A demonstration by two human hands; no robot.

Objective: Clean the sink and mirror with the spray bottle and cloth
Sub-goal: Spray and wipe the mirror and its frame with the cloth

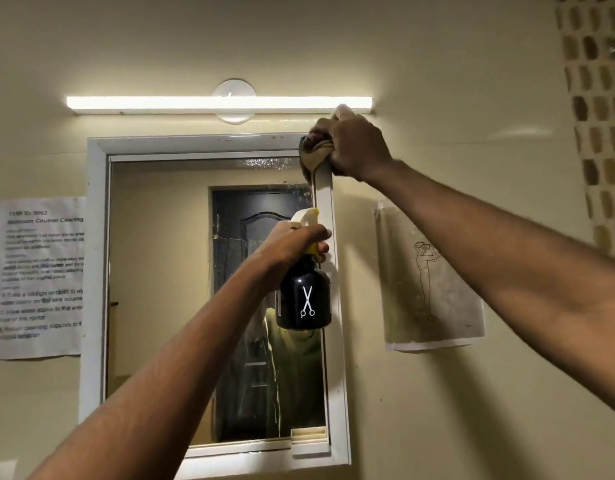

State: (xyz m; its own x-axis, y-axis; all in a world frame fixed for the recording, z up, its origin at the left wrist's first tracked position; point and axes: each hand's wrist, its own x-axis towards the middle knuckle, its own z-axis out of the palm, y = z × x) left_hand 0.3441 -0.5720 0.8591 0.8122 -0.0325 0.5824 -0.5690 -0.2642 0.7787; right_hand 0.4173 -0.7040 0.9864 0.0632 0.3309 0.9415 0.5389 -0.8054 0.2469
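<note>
A white-framed mirror (160,271) hangs on the wall straight ahead. My left hand (292,242) grips the neck of a black spray bottle (304,299) with a white scissors logo and a white and yellow trigger head, held up in front of the mirror's right side. My right hand (354,147) holds a bunched beige cloth (316,155) against the top right corner of the mirror frame. Wet streaks and droplets show along the top of the glass. The sink is out of view.
A lit tube light (195,103) runs above the mirror. A printed instruction sheet (39,275) is taped to the wall on the left, a drawing sheet (430,282) on the right. Patterned tiles (600,98) line the far right.
</note>
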